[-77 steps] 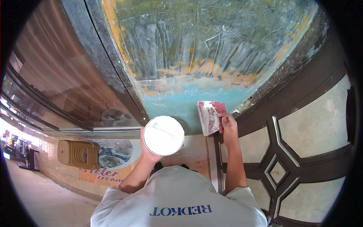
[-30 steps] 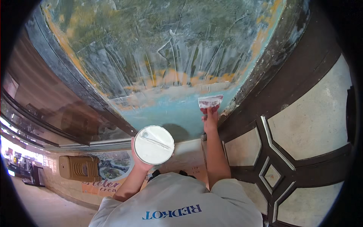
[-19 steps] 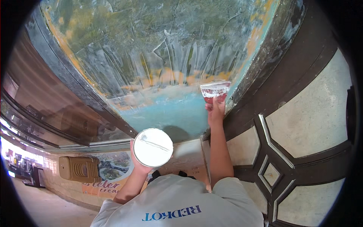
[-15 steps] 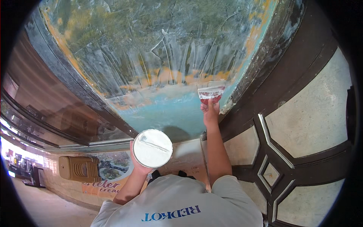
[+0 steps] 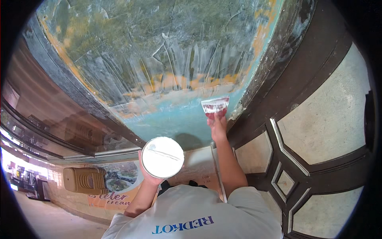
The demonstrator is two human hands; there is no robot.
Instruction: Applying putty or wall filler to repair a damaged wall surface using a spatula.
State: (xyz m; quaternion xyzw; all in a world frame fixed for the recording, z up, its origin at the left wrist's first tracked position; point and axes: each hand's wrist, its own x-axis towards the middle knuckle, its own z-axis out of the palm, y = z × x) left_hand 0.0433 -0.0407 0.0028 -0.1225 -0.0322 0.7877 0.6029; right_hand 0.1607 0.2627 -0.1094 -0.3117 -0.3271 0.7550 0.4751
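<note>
A red putty knife (image 5: 215,106) with white paste smeared over its wide blade is gripped by my right hand (image 5: 218,126), the thumb lying along it. The blade is close to the lower right of a wall panel (image 5: 175,119); whether it touches cannot be told. My left hand (image 5: 150,175) holds up a round tub (image 5: 162,157) of white putty, its fingers mostly hidden beneath. A groove crosses the putty's surface. Grey streaks and orange patches cover the panel above a turquoise band.
Dark brown trim with pale panels (image 5: 324,107) rises at the right. To the left are a brown glossy window (image 5: 67,115), a stack of tan plastic chairs (image 5: 83,180) and a printed banner (image 5: 115,195). A pale floor (image 5: 51,219) shows at lower left.
My right hand and the putty knife have moved down and slightly left, from the orange edge onto the turquoise band. The tub has shifted slightly right and looks brighter.
</note>
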